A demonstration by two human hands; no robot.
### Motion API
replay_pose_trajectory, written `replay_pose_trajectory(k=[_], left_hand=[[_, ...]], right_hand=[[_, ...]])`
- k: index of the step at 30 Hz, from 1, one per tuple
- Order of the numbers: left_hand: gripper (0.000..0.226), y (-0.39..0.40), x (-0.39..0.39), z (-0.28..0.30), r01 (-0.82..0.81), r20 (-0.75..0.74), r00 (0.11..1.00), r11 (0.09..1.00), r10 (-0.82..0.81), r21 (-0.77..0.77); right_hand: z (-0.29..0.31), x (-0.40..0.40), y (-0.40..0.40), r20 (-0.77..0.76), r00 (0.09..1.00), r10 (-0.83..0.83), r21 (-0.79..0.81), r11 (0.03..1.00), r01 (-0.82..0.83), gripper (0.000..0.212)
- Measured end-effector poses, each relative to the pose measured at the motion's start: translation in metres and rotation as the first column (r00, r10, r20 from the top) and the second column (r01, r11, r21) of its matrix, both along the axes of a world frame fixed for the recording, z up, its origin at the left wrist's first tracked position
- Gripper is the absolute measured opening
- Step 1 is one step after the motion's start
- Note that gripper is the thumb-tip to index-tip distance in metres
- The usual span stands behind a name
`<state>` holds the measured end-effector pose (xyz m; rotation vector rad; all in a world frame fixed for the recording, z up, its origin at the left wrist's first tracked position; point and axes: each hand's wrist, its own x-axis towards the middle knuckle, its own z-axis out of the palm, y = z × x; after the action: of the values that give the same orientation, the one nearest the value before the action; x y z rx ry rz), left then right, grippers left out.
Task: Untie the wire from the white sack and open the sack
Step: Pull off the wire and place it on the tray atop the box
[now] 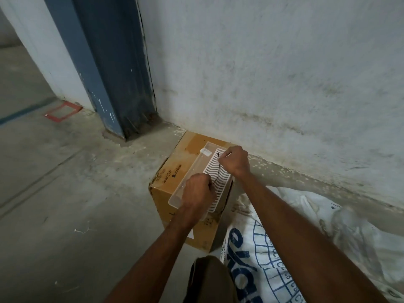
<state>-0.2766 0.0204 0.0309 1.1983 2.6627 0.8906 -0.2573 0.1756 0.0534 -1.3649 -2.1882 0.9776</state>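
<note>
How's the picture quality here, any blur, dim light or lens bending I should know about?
Head view: dim, flat indoor light with no glare; wide-angle bending slants the blue pillar; the thin wire between left hand and right hand stays sharp; the white sack smears soft toward the right edge.

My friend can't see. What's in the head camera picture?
Two hands, left hand and right hand, hold a thin black wire stretched between them over a white plastic tray on a cardboard box. A white sack lies beside the box.
</note>
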Motion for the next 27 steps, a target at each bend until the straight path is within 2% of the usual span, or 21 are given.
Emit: replay_pose_trajectory(k=[9,13,16,21,23,27], left_hand=[[0.008,-0.006,-0.009,-0.001,-0.033,-0.007,0.999,0.999,0.033,0.007],[0.012,-0.006,-0.01,-0.003,-0.025,-0.031,0.999,1.0,0.025,0.008],[0.01,-0.008,-0.009,-0.001,-0.025,-0.034,0.999,0.999,0.025,0.02],[0.018,-0.022,0.006,0.011,-0.04,-0.038,0.998,0.997,0.042,0.067],[0.021,-0.031,0.016,0.017,-0.038,0.003,0.999,0.995,0.038,0.09],[0.012,-0.05,0.054,0.029,0.014,0.091,0.995,0.989,-0.028,0.15]], right_hand=[[-0.006,-0.017,-0.008,-0.034,0.999,0.03,-0.019,0.999,-0.031,0.003],[-0.006,-0.014,-0.006,-0.053,0.998,0.031,-0.007,0.999,-0.031,0.016],[-0.007,-0.008,-0.008,-0.075,0.997,-0.008,-0.034,0.999,0.005,0.011],[-0.004,0.025,-0.019,-0.095,0.995,-0.04,-0.027,0.999,0.038,0.008],[0.0,0.047,-0.029,-0.126,0.991,-0.055,-0.019,0.998,0.053,0.007],[0.003,0.104,-0.06,-0.162,0.985,-0.057,-0.029,0.998,0.053,0.007]])
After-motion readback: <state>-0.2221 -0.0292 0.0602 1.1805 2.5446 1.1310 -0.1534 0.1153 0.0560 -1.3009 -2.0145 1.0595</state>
